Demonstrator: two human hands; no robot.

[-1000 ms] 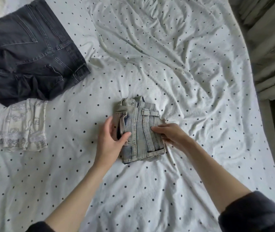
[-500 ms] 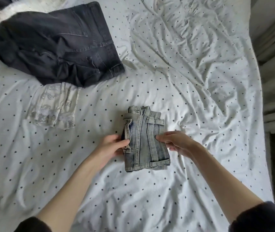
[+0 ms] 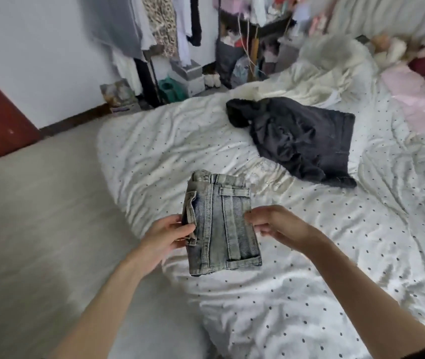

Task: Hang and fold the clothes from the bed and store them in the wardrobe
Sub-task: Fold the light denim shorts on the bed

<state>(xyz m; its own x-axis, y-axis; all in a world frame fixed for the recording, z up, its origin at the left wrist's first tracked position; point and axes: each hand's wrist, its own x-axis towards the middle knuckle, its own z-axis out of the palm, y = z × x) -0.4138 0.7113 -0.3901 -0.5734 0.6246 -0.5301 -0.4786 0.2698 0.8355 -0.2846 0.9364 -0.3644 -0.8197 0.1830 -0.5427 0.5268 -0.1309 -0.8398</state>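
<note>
Folded light-blue washed denim garment point(image 3: 220, 224), a compact rectangle, is held just above the near corner of the white black-dotted bed sheet point(image 3: 309, 294). Left hand point(image 3: 166, 235) grips its left edge, thumb on top, fingers curled under. Right hand point(image 3: 275, 224) pinches the right edge, fingers bent round the fold. Crumpled dark grey denim garment point(image 3: 302, 139) lies farther back on the sheet, well apart. Clothes hang on a rack point(image 3: 159, 24) by the far wall.
</note>
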